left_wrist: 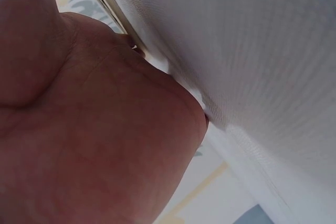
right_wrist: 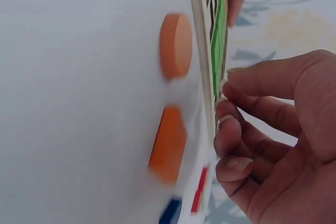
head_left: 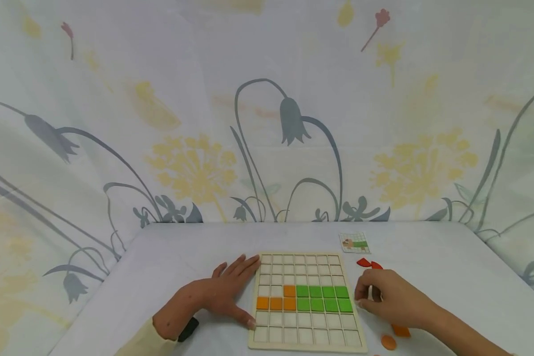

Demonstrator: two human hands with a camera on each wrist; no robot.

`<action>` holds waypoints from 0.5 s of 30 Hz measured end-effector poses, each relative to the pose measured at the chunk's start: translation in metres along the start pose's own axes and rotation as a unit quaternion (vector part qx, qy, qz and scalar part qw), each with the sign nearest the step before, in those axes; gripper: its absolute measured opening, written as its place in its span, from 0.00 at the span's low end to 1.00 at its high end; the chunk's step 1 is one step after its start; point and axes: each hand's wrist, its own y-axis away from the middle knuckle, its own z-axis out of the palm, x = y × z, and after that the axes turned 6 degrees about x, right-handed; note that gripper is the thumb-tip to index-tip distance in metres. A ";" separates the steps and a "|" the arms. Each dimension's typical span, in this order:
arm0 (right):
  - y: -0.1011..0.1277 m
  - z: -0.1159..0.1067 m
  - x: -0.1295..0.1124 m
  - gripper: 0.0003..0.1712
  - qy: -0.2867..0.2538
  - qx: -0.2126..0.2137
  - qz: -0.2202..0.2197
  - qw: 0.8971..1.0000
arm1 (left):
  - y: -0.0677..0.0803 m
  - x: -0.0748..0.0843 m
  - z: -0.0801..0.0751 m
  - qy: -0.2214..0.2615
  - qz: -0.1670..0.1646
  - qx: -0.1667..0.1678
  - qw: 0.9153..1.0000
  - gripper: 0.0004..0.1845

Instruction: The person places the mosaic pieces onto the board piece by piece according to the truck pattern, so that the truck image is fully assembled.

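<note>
Left hand (head_left: 220, 294), spread, touches board (head_left: 308, 336); right grip (head_left: 389, 292) narrow; green tiles' (head_left: 316, 304) long axis running crosswise.

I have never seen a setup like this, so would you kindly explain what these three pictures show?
There is no machine here, only a person's two bare hands. The wide picture comes from a camera worn on the head; the other two come from cameras on the wrists. On the white tabletop lies a gridded board bearing green tiles and orange tiles. To its right are a small picture card, red pieces, an orange disc and, seen from the right wrist, a blue piece. The left hand rests against the board's left edge. The right hand is curled near the opposite edge; whether it holds anything, I cannot tell.
</note>
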 end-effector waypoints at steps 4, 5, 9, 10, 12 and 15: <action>0.022 -0.016 0.012 0.08 0.016 -0.008 0.039 0.999 | 0.000 0.000 -0.001 -0.004 -0.003 0.002 1.000 0.69; 0.028 -0.020 0.015 0.08 0.014 -0.014 0.046 0.999 | 0.000 0.000 -0.001 -0.004 -0.003 0.002 1.000 0.69; 0.043 -0.029 0.023 0.10 0.002 -0.044 0.038 0.998 | 0.000 0.001 -0.001 -0.001 -0.002 0.002 1.000 0.69; 0.045 -0.029 0.024 0.11 -0.001 -0.051 0.032 0.998 | 0.000 0.002 -0.001 -0.001 -0.003 0.002 1.000 0.69; 0.047 -0.029 0.025 0.11 -0.004 -0.060 0.013 0.998 | 0.000 0.003 -0.002 0.000 -0.004 0.002 1.000 0.69; 0.049 -0.029 0.023 0.13 -0.012 -0.073 0.014 0.997 | 0.000 0.003 -0.002 -0.001 -0.005 0.000 1.000 0.69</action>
